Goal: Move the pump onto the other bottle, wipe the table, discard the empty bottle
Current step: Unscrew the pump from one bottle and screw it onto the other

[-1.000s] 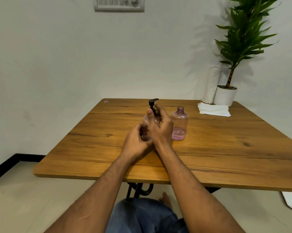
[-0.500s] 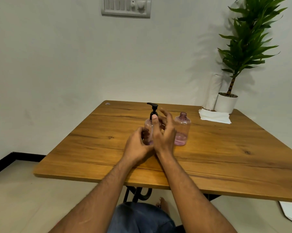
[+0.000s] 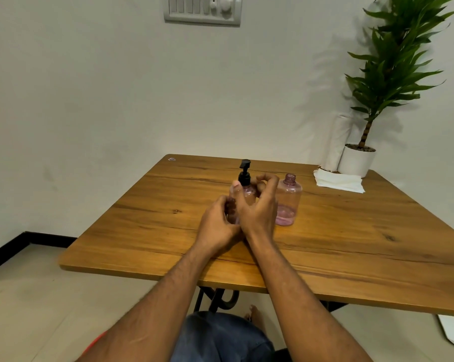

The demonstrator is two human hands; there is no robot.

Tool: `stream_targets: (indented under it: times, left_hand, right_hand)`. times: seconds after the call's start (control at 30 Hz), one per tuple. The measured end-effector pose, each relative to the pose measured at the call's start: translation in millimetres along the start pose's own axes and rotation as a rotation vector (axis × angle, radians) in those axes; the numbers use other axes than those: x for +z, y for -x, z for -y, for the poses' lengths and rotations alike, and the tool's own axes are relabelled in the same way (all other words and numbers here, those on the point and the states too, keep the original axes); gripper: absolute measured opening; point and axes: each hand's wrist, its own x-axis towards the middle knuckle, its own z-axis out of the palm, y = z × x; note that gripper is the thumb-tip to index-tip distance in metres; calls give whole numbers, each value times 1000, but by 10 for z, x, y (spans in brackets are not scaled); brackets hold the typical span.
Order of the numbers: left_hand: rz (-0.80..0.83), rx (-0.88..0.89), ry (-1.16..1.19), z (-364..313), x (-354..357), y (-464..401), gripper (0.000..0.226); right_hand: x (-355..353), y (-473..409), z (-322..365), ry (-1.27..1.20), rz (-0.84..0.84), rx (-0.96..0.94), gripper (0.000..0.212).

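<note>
A wooden counter (image 3: 325,244) stands against a pale wall, with folded tissues (image 3: 338,180) and a potted plant (image 3: 357,160) at its far right corner. Mid-counter, the left hand (image 3: 216,226) wraps the pump bottle (image 3: 242,198); the right hand (image 3: 259,205) has its fingers (image 3: 269,178) curled loosely near the black pump (image 3: 244,175), which is not yet off. The open second bottle (image 3: 287,199) stands just beside. Everything seems left to do; bare wood surrounds them.

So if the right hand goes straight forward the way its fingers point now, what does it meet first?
Most likely the black pump: the right hand curls beside its collar, on the bottle the left hand holds. Depth is unclear.
</note>
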Motion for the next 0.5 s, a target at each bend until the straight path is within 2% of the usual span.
stream_targets:
  times: [0.13, 0.33, 0.43, 0.5]
  left_hand:
    - [4, 5, -15, -9, 1, 0, 56]
    - [-3, 21, -31, -3, 9, -17, 56]
    - [-5, 14, -22, 2, 12, -10, 57]
    - [6, 10, -14, -7, 7, -7, 57]
  right_hand:
    - [13, -20, -39, -8, -1, 15, 27]
    - [22, -30, -50, -71, -6, 15, 48]
    - [23, -25, -49, -16, -7, 8, 42]
    - [30, -29, -53, -3, -14, 4, 30]
